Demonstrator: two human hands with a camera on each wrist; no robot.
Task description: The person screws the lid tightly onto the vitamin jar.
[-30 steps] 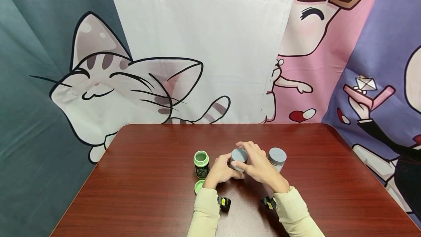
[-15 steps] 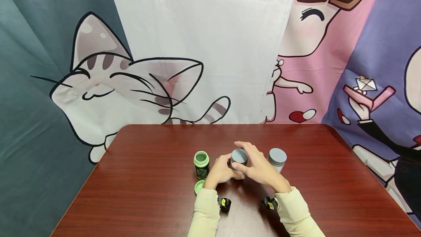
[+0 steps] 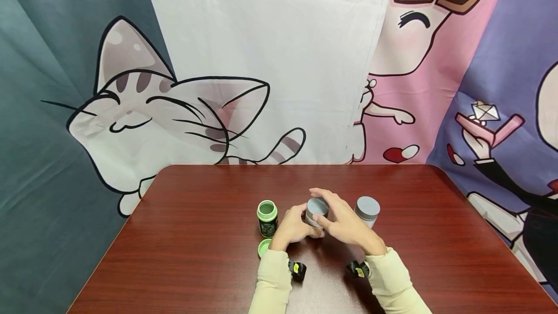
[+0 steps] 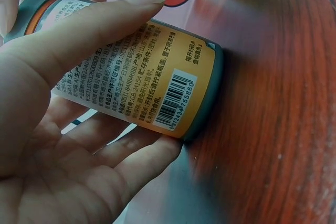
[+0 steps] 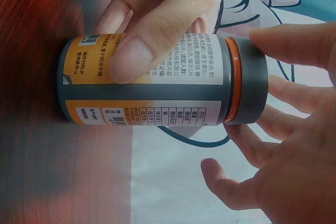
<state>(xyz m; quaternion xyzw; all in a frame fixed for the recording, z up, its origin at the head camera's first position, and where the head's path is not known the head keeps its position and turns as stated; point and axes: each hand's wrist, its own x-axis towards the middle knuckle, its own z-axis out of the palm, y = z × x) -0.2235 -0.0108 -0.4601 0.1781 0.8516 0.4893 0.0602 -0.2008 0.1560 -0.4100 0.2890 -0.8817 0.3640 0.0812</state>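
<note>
A dark grey supplement bottle point(image 5: 142, 93) with an orange-and-white label stands upright between both hands, its grey cap point(image 3: 317, 205) facing up. My left hand point(image 3: 294, 227) grips the bottle's body; in the left wrist view its thumb lies across the label. My right hand point(image 3: 346, 222) holds the cap, fingertips on opposite sides of the rim in the right wrist view. An orange ring point(image 5: 234, 80) shows between cap and body. Left of the hands stands an uncapped black-and-green bottle point(image 3: 267, 219), with its light green lid point(image 3: 263, 247) on the table in front of it.
Another grey-capped bottle point(image 3: 367, 207) stands just right of my right hand, which partly hides it. All of this is on a reddish-brown wooden table point(image 3: 196, 236). Behind the table's far edge hangs a cloth backdrop point(image 3: 270, 28) printed with cartoon figures.
My right thumb has shifted a little to the right along the cap's near side, and the right fingertips slightly leftward. The left hand stays in place round the bottle.
</note>
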